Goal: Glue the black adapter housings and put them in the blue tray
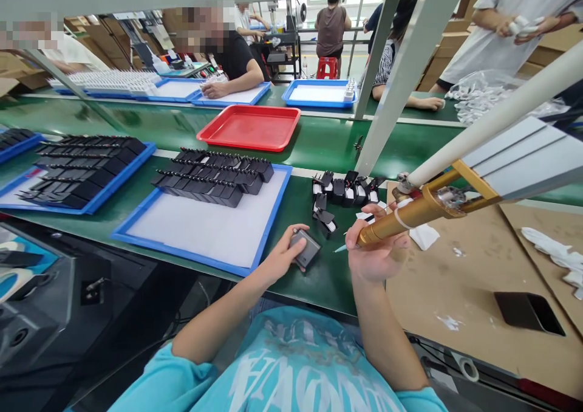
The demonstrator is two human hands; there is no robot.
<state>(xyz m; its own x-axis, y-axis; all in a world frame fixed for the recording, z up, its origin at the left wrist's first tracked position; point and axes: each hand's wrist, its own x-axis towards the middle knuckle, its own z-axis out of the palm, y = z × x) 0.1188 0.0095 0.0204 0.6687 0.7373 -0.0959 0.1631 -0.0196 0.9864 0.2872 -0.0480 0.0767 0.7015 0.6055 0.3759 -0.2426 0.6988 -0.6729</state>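
My left hand point(286, 251) grips a small dark grey box-shaped plastic case point(306, 251) just above the green bench, thumb on its upper side. To the right, my right hand point(376, 251) is closed at the lower end of a gold cylindrical tool point(396, 223). A light-blue pointed tip point(347, 248) sticks out beside the thumb, towards the case; how it joins the tool is hidden. Beyond my hands, several black cases with open flaps point(348, 190) stand in a bent row. At the left, a blue-rimmed tray point(200, 230) holds rows of black cases point(214, 178).
A grey finned housing point(523, 163) and a white pole point(492, 114) slant in from the right. A slanted metal post point(396, 78) stands ahead. Behind the trays lies a red tray point(248, 126). Cardboard point(437, 290) bears a black open box point(528, 312). Co-workers sit across the bench.
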